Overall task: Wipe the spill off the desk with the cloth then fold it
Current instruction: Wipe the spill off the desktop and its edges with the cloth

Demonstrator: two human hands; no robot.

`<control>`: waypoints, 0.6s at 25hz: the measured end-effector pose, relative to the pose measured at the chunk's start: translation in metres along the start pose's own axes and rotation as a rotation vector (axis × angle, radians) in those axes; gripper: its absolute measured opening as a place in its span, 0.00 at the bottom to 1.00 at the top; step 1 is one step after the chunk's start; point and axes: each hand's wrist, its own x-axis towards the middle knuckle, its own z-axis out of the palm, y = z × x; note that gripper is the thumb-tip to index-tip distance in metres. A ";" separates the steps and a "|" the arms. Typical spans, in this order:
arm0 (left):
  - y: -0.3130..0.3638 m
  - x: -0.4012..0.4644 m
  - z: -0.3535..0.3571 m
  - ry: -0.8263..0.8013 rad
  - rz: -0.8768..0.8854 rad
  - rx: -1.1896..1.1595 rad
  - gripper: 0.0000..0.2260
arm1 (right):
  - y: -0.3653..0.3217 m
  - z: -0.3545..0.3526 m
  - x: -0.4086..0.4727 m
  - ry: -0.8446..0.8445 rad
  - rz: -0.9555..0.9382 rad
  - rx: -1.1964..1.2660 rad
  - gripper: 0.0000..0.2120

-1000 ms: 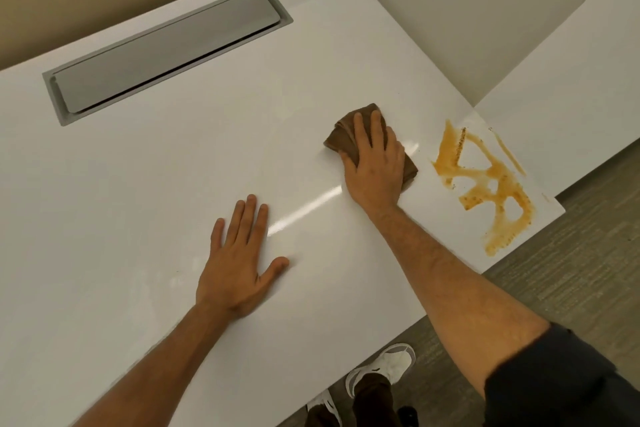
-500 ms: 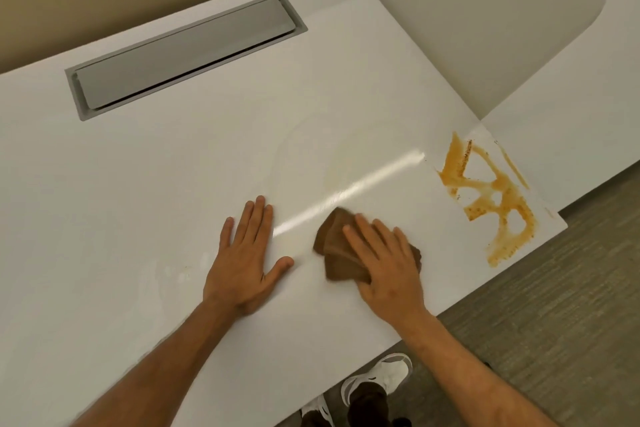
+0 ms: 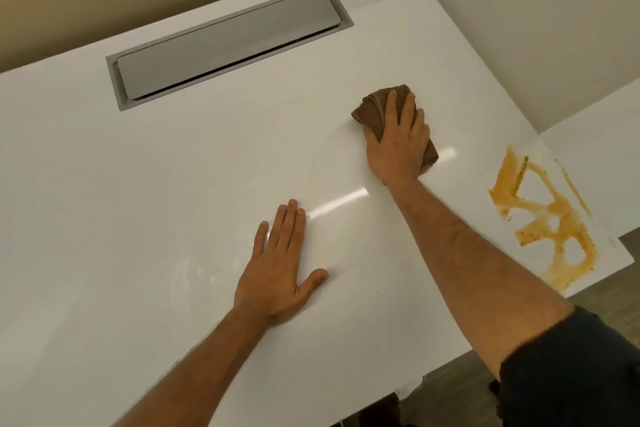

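A bunched brown cloth (image 3: 375,109) lies on the white desk (image 3: 138,218), pressed down under my right hand (image 3: 398,146), whose fingers spread over it. An orange-brown spill (image 3: 550,218) in smeared strokes covers the desk's right corner, apart from the cloth and to its right. My left hand (image 3: 280,267) rests flat on the desk with fingers together and thumb out, holding nothing. A faint wet arc on the surface curves between my two hands.
A grey cable-tray flap (image 3: 225,45) is set into the desk near the back edge. A beige partition panel (image 3: 519,28) rises at the back right, with a second white surface (image 3: 606,149) beyond it. The desk's front edge drops to grey floor (image 3: 460,388).
My right hand has swept the cloth from near the front edge back up and to the right, away from me. My left hand has stayed flat in place.
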 end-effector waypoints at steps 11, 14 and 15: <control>0.001 -0.003 0.001 0.148 -0.035 -0.092 0.42 | -0.045 0.027 -0.106 -0.089 -0.831 0.074 0.29; 0.002 -0.005 0.000 0.196 -0.049 -0.119 0.41 | -0.020 0.022 -0.129 -0.080 -0.880 0.069 0.28; 0.001 -0.005 -0.001 0.205 -0.056 -0.141 0.40 | -0.010 0.020 -0.137 -0.077 -0.901 0.056 0.29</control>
